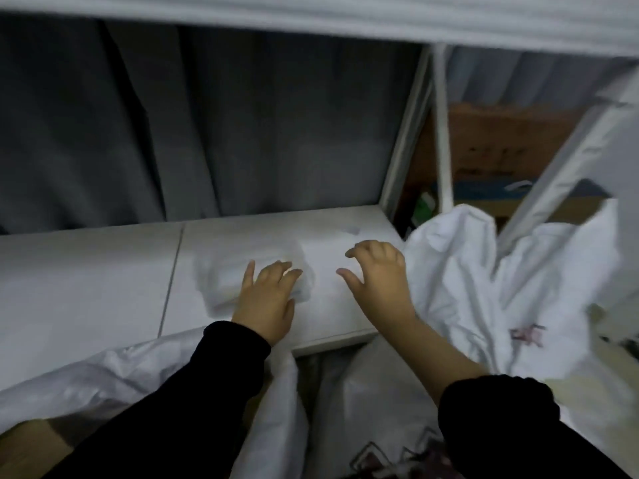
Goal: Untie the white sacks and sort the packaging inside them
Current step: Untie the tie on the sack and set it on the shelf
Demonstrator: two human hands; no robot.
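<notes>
Nearest the camera, a white sack (103, 371) slumps at the lower left and a second sack (373, 409), with a dark print cut off by the bottom edge, stands between the black sleeves (179, 409); what either holds cannot be made out. A third sack (484, 271) with a small reddish mark is crumpled at the right, against the corner of the white table (86, 271). On the table lies a pale packaging bundle (224, 281), too blurred to identify. The left hand (266, 299) rests on it, fingers nearly straight and spread. The right hand (377, 274) hovers just beside it, fingers loosely bent, gripping nothing. Behind hangs a grey curtain (207, 133); a cardboard box (501, 140) sits far right, partly hidden by white posts.
</notes>
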